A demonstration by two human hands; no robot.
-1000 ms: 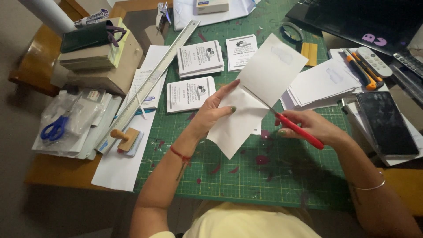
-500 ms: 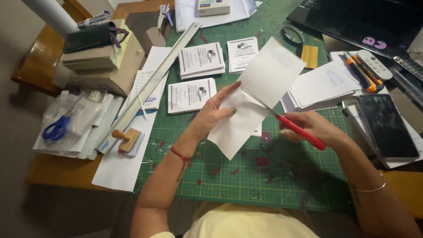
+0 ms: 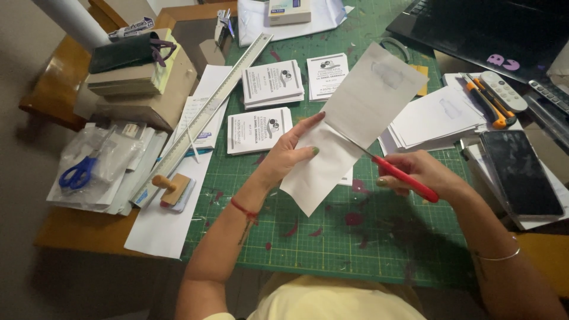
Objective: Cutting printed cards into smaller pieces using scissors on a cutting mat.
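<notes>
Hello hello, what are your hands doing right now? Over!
Left hand holds paper sheet up. Right hand works red scissors, blades in the paper. Nothing blocking above green mat.

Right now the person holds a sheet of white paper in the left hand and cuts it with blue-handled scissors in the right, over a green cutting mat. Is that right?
Not quite. The head view shows the scissors in the right hand have red handles, not blue. The rest stands: the left hand holds the white paper over the green cutting mat.

white paper (image 3: 349, 127) | red-handled scissors (image 3: 409, 176) | green gridded mat (image 3: 332, 237) | blue scissors (image 3: 77, 173)
</notes>
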